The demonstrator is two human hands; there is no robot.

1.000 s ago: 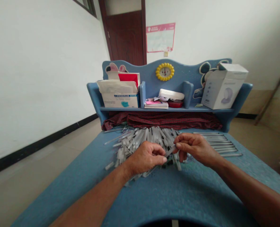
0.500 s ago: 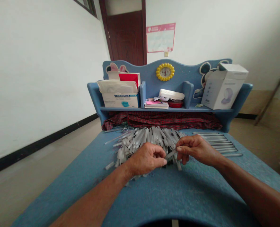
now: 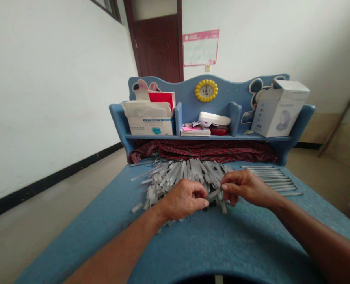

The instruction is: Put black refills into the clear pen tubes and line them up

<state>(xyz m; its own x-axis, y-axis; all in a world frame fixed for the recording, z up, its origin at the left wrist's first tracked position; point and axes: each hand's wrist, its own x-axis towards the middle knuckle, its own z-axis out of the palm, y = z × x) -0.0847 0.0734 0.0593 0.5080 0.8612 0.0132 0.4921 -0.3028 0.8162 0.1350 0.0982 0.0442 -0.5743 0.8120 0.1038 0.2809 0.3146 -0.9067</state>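
Between my hands is a short, narrow clear plastic piece [image 3: 214, 194], slanted up to the right. Its lower left end is pinched between the thumb and fingers of my left hand [image 3: 183, 199]. The thumb and forefinger of my right hand [image 3: 241, 187] close on its upper right end. Just beyond and below both hands spreads a heap of similar translucent plastic pieces [image 3: 175, 171], some with dark bits among them. Right of my right hand lies a row of long, thin grey pen-like sticks [image 3: 277, 179], side by side.
A blue table [image 3: 216, 244] carries a blue shelf [image 3: 210, 137] at its back. On the shelf stand a mask box [image 3: 151, 125] with papers, a notepad stack [image 3: 195, 132], a red tin [image 3: 219, 130] and a white carton [image 3: 278, 112]. Checked cloth [image 3: 201, 150] lies beneath.
Hardly anything differs. My right hand has shifted very slightly to the right, and both hands keep their grip on the clear plastic piece.
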